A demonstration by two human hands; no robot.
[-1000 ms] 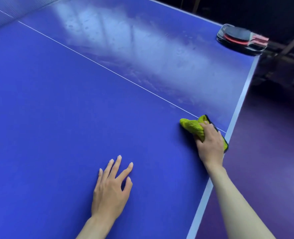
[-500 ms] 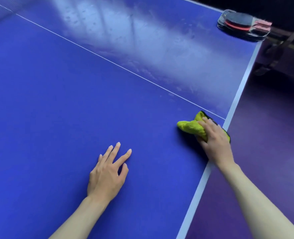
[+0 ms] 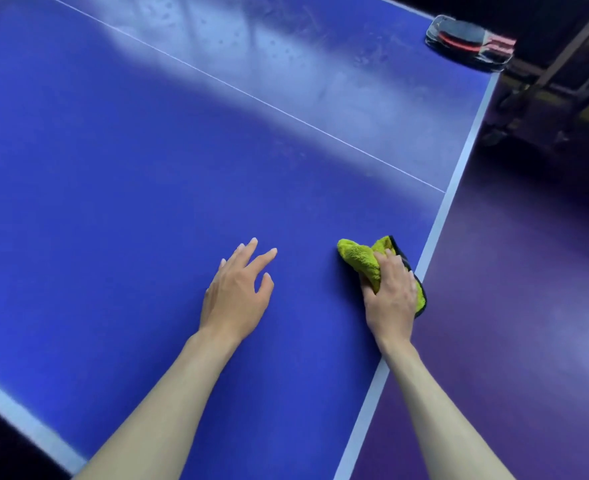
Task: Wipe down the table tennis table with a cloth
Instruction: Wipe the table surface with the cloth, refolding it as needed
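Figure: the right hand (image 3: 390, 292) is gripping a bunched yellow-green cloth (image 3: 359, 259), fingers curled over it, and pressing it on the blue table (image 3: 120, 188) beside the white edge line (image 3: 435, 233). The left hand (image 3: 236, 292) is resting flat, fingers spread and holding nothing. The cloth is looking soft, light and limp, so it is probably best held bunched under the palm. Paddles (image 3: 469, 43) are lying at the far corner.

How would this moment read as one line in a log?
right hand: grips cloth near table edge | left hand: open, flat on table | paddles: far corner
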